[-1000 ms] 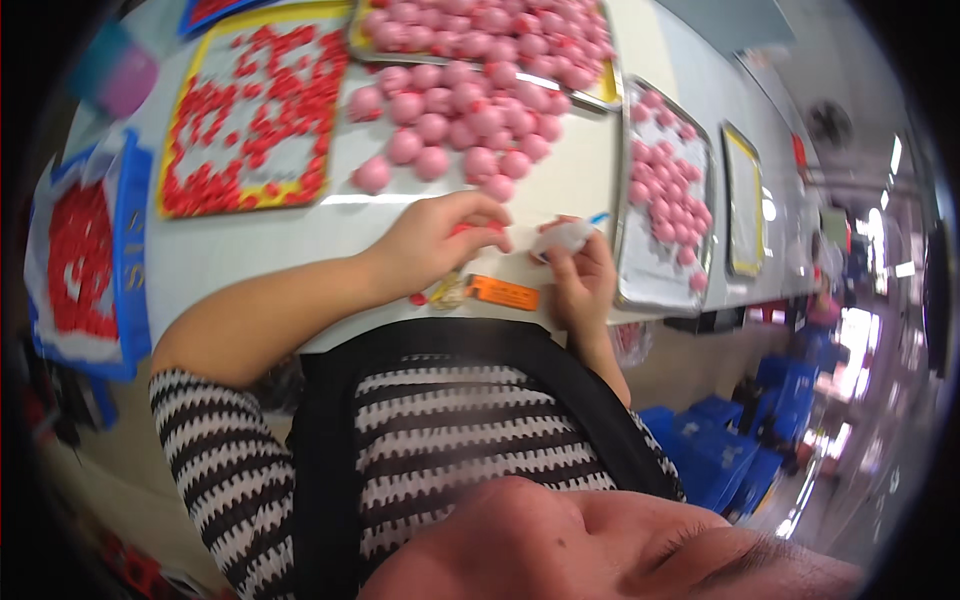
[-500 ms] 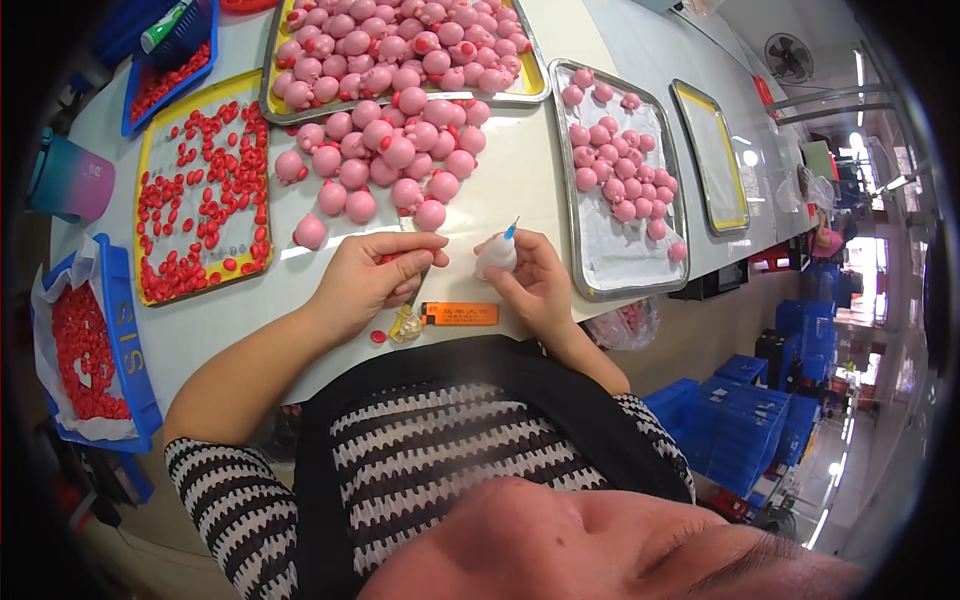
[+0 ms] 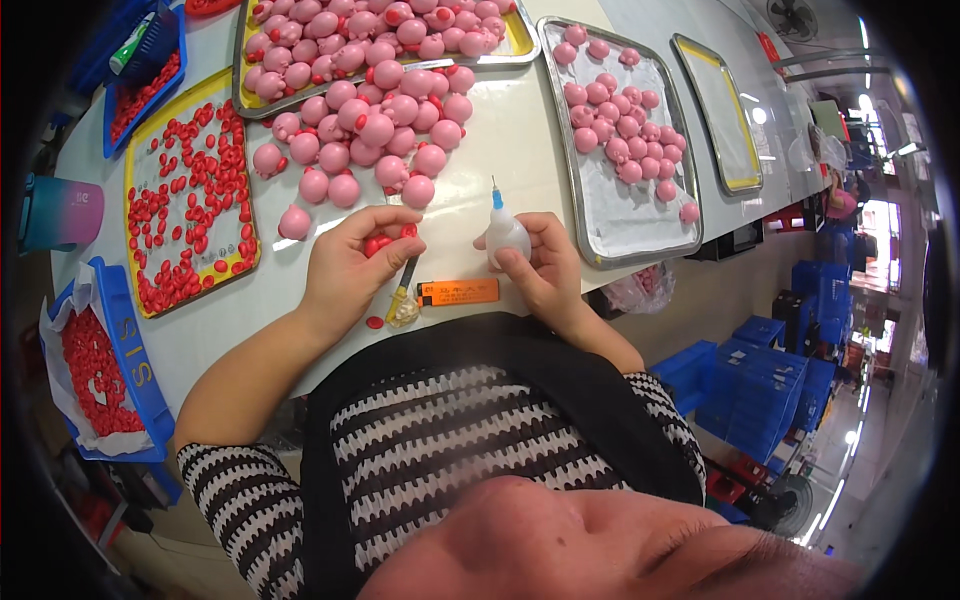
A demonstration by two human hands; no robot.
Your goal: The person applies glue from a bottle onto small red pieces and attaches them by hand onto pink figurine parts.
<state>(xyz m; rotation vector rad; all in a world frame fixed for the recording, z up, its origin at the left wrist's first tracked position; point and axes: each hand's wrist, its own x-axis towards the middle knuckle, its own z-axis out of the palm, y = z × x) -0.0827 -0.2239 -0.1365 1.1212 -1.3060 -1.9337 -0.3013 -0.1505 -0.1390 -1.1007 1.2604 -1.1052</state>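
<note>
My left hand (image 3: 340,262) is closed over the table, with small red oval pieces (image 3: 377,245) in its palm and one pinched at the fingertips. In my right hand (image 3: 548,272) is a white squeeze bottle (image 3: 508,238), its blue needle tip pointing up. A gap separates the two hands. Just beyond the left hand lies a loose heap of pink balls (image 3: 377,131) with small red parts on them. Below the hands are an orange box cutter (image 3: 460,291), a dark thin tool (image 3: 407,275) with a yellowish wrapped end, and a single red piece (image 3: 375,322).
A tray of pink balls (image 3: 320,45) stands at the back, another tray (image 3: 640,225) to the right. Red pieces fill a yellow tray (image 3: 190,205) and a blue bin (image 3: 135,375) at left. A tumbler (image 3: 72,212) stands at far left; a plastic bag (image 3: 640,290) hangs by the right edge.
My left hand has turned, bringing the red pieces in it into view. The bottle in my right hand now stands more upright. The whole view has shifted slightly.
</note>
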